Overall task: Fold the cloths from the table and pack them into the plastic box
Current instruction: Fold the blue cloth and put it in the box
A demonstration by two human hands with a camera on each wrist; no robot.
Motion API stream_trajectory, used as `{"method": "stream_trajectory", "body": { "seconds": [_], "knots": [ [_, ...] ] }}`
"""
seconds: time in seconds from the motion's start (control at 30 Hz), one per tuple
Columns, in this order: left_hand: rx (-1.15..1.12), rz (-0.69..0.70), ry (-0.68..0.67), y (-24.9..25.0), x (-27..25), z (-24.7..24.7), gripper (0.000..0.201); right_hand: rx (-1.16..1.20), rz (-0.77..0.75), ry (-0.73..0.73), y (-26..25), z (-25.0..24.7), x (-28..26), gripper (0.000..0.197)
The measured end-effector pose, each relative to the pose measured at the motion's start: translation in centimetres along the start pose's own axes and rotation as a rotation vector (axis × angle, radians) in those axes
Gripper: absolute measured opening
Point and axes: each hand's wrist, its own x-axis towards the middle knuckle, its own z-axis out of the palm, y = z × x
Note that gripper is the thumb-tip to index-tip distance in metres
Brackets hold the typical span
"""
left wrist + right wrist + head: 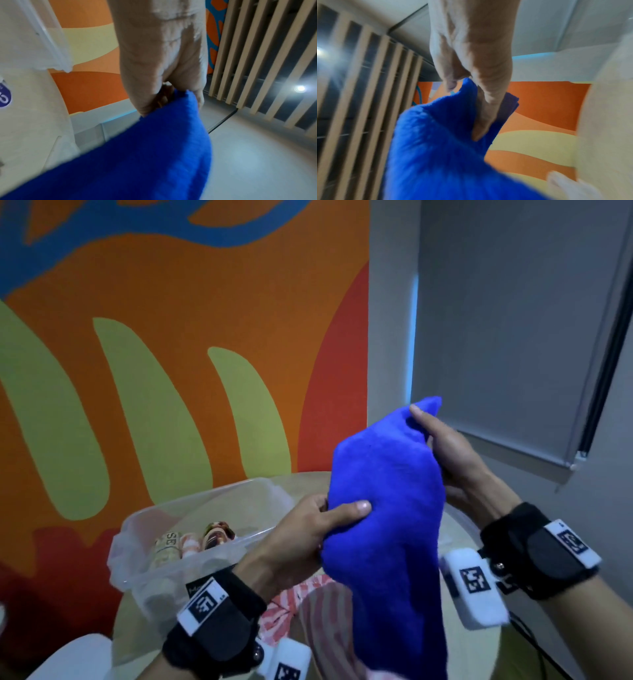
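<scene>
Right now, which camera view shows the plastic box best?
The head view. It shows the clear plastic box on the table, left of the blue cloth, with rolled items inside. In the left wrist view, only a blurred pale rim at the left edge may belong to it; I cannot tell. The right wrist view does not show it.

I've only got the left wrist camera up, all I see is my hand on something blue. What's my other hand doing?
Observer: The right hand pinches the blue cloth at its upper corner, while the left hand grips its lower left edge.
Operator: Is the cloth on the table?
Observer: No, it hangs in the air above the table.
Operator: Where is the box?
Observer: The plastic box stands on the table to the left of the cloth, with rolled cloths already inside.
Operator: Anything left to fold?
Observer: Yes, a pink striped cloth lies on the table beneath the blue one.
</scene>
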Motion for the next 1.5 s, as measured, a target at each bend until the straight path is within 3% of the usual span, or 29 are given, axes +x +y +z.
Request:
{"method": "stream_trajectory", "body": {
  "seconds": [0.07,0.2,0.4,0.53,0.6,0.7,0.77,0.83,0.93,1.0,1.07,1.1,1.17,1.3,1.37,1.5],
  "knots": [
    [-0.061,0.012,0.097,-0.7,0.3,0.0,0.03,-0.003,0.121,-0.115,1.8,-1.5,-1.2,0.074],
    [-0.1,-0.021,0.198,-2.3,1.1,-1.1,0.037,-0.23,0.26,-0.272,7.2,-4.7,-2.6,0.041],
    [-0.103,-0.154,-0.012,-6.6,-0.8,-2.0,0.039,-0.19,0.328,-0.078,10.9,-6.7,-1.7,0.03],
    [-0.04,-0.19,0.141,-9.6,1.5,-3.0,0.036,-0.139,0.496,-0.014,15.2,-7.5,-0.3,0.025],
    [-0.19,-0.139,0.253,-8.9,3.6,-3.7,0.04,-0.093,0.458,-0.037,15.3,-7.4,1.8,0.028],
    [-0.255,0.008,0.224,-6.3,6.1,-4.3,0.043,0.004,0.25,-0.042,12.2,-7.2,6.2,0.066],
    [-0.133,0.047,0.192,-5.3,7.1,-4.5,0.045,-0.013,0.146,-0.04,9.9,-6.9,7.9,0.063],
    [-0.042,0.022,0.257,-6.3,8.3,-5.1,0.048,-0.082,0.121,0.014,9.9,-7.1,8.6,0.057],
    [-0.093,-0.125,0.413,-11.4,8.6,-6.0,0.038,-0.24,0.351,0.034,14.3,-9.1,6.8,0.032],
    [-0.167,-0.304,0.416,-15.6,7.0,-6.2,0.032,-0.404,0.587,-0.034,17.9,-11.2,4.2,0.043],
    [-0.18,-0.421,0.4,-19.3,5.2,-6.2,0.032,-0.544,0.684,-0.048,20.6,-13.2,2.0,0.049],
    [-0.165,-0.435,0.404,-20.4,4.4,-6.1,0.033,-0.58,0.706,-0.021,21.8,-14.2,1.5,0.062],
    [-0.116,-0.403,0.426,-21.3,3.6,-5.9,0.037,-0.631,0.713,0.004,22.6,-14.5,0.6,0.08],
    [-0.131,-0.253,0.529,-18.9,4.5,-6.0,0.04,-0.49,0.56,0.041,20.6,-12.2,1.1,0.061],
    [-0.136,-0.194,0.566,-17.4,4.9,-6.5,0.069,-0.358,0.478,0.062,18.8,-10.9,1.3,0.056],
    [-0.066,-0.145,0.438,-16.4,2.5,-6.9,0.088,-0.435,0.523,-0.19,17.6,-9.8,-0.7,0.062]
  ]
}}
